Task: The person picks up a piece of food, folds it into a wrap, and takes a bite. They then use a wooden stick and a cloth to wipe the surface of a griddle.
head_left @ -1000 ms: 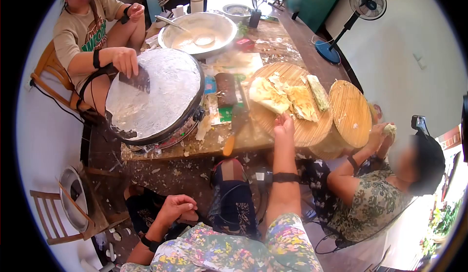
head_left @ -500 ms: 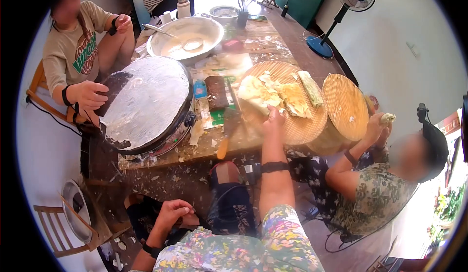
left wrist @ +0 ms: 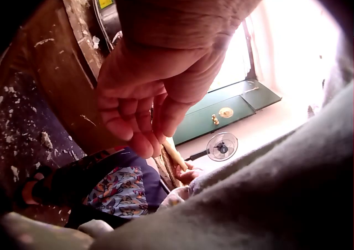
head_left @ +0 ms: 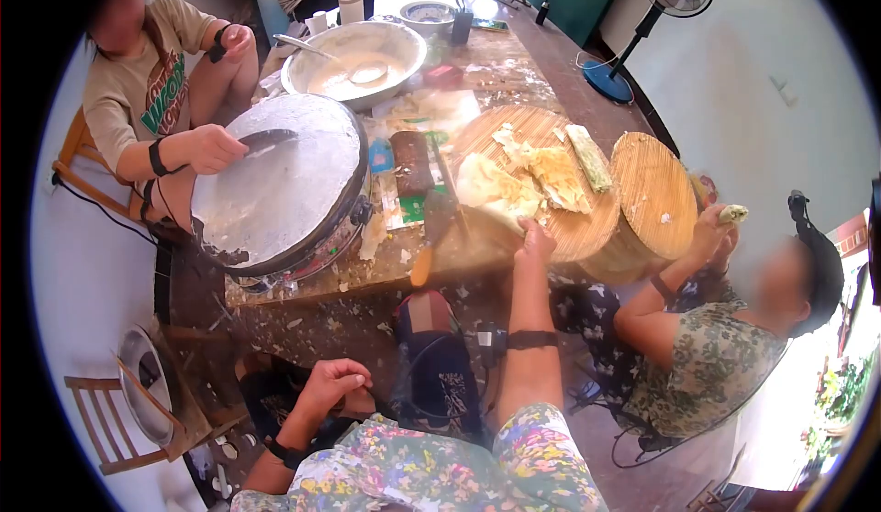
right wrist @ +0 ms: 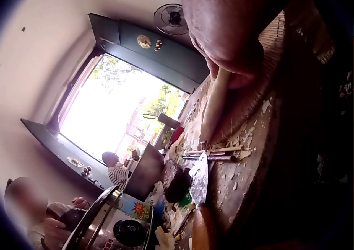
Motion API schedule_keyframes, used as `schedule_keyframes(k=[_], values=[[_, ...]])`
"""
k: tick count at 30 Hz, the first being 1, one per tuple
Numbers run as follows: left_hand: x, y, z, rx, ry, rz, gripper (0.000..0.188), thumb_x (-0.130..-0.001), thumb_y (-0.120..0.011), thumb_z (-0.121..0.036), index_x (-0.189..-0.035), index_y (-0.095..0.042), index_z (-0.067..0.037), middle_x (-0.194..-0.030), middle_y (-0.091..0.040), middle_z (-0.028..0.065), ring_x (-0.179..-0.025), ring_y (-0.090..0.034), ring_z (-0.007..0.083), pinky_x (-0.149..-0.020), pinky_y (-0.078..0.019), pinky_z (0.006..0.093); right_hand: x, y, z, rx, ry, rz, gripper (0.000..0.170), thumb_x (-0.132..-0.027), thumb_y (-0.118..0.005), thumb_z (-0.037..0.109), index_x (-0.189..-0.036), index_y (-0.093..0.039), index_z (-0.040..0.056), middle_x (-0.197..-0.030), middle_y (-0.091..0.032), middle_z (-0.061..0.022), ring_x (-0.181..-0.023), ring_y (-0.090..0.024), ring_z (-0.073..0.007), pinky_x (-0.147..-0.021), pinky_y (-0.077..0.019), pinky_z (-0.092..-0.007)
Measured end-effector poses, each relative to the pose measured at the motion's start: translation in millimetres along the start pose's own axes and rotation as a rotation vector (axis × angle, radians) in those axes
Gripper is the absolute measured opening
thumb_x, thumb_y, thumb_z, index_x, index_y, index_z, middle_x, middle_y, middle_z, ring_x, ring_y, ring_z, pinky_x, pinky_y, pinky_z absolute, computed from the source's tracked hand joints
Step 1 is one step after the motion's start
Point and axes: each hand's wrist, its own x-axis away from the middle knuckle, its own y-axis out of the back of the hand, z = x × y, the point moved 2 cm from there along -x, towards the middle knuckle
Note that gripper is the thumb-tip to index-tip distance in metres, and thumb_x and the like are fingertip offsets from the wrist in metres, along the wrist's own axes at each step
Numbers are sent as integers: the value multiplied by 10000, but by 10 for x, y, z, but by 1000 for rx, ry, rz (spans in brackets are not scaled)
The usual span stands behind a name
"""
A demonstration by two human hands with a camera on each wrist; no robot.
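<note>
My right hand (head_left: 535, 239) pinches the near edge of a thin, pale pancake (head_left: 491, 186) lying on a round reed board (head_left: 587, 229). In the right wrist view, the pancake's folded edge (right wrist: 213, 109) comes out from under my fingers. Beside it on the board are torn golden crisp sheets (head_left: 558, 177) and a rolled pancake (head_left: 587, 156) with green filling. Over my lap, my left hand (head_left: 332, 386) hangs loosely curled; the left wrist view shows nothing in its fingers (left wrist: 142, 145).
At the left, a person's hand (head_left: 216, 149) holds a dark scraper (head_left: 269, 139) over a round griddle (head_left: 294, 186). A batter bowl (head_left: 418, 53) stands behind. An orange-handled scraper (head_left: 421, 267) lies near the table edge. At right, another person holds a roll (head_left: 733, 213) near a second board (head_left: 650, 182).
The person at the griddle has swept the scraper to its left edge and back inward over the surface. My right hand keeps hold of the pancake edge; my left hand stays over my lap.
</note>
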Motion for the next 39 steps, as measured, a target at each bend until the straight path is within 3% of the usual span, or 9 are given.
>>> schedule_keyframes(k=[3,8,14,17,20,23,32,35,39], values=[[-39,-56,-49,6,10,26,122,-848,-576,-24,-935,-647,24,-827,-667,64,-723,-617,106,-685,-502,232,-80,297,62,138,18,69,248,-634,-712,-82,-814,-550,-26,-783,-618,-101,-689,-613,-189,-647,-508,-283],[-155,-127,-144,-24,13,78,116,-855,-581,-37,-938,-649,9,-825,-668,56,-710,-606,91,-659,-500,229,99,468,324,20,2,45,213,-673,-702,-32,-780,-520,1,-722,-576,-69,-550,-560,-168,-458,-483,-287],[-382,-224,-333,-119,-77,128,115,-842,-587,-17,-926,-660,11,-816,-672,59,-706,-612,99,-665,-503,226,-31,681,272,286,51,107,197,-714,-690,52,-789,-510,23,-726,-562,-66,-577,-569,-162,-477,-493,-285],[-415,-273,-380,-129,-106,140,117,-840,-587,-17,-922,-666,8,-822,-676,64,-711,-617,102,-667,-503,226,115,683,337,218,36,90,217,-734,-689,73,-840,-505,27,-743,-573,-65,-612,-580,-159,-509,-495,-282],[-412,-317,-401,-121,-110,143,114,-843,-589,-33,-919,-670,-5,-819,-680,55,-701,-619,93,-640,-486,210,222,720,354,118,-28,132,220,-762,-662,71,-905,-502,22,-845,-592,-95,-726,-603,-199,-645,-519,-336],[-424,-364,-516,-160,-101,126,111,-844,-591,-43,-919,-668,-16,-810,-679,41,-687,-618,84,-604,-464,198,296,783,284,-139,-137,76,210,-823,-609,70,-1005,-531,0,-983,-569,-139,-982,-538,-282,-855,-469,-430],[-1151,-763,-1139,-201,-268,141,91,-837,-590,-42,-891,-652,-3,-810,-671,46,-701,-617,99,-618,-467,216,324,560,-303,-536,-389,49,305,-810,-636,92,-1082,-523,13,-1120,-534,-131,-1047,-514,-275,-939,-435,-432],[-1728,-859,-1193,-425,-372,159,95,-825,-598,-31,-898,-649,2,-794,-665,46,-701,-614,110,-646,-484,241,387,417,-305,-557,-386,6,332,-808,-622,52,-1116,-503,20,-1140,-518,-130,-1076,-497,-285,-955,-415,-437],[-2263,-1176,-1535,-923,-565,25,168,-792,-608,-91,-938,-655,-25,-820,-675,80,-762,-646,223,-698,-504,331,375,385,-304,-544,-385,-6,331,-812,-590,4,-1121,-480,45,-1161,-491,-118,-1097,-476,-286,-940,-409,-440]])
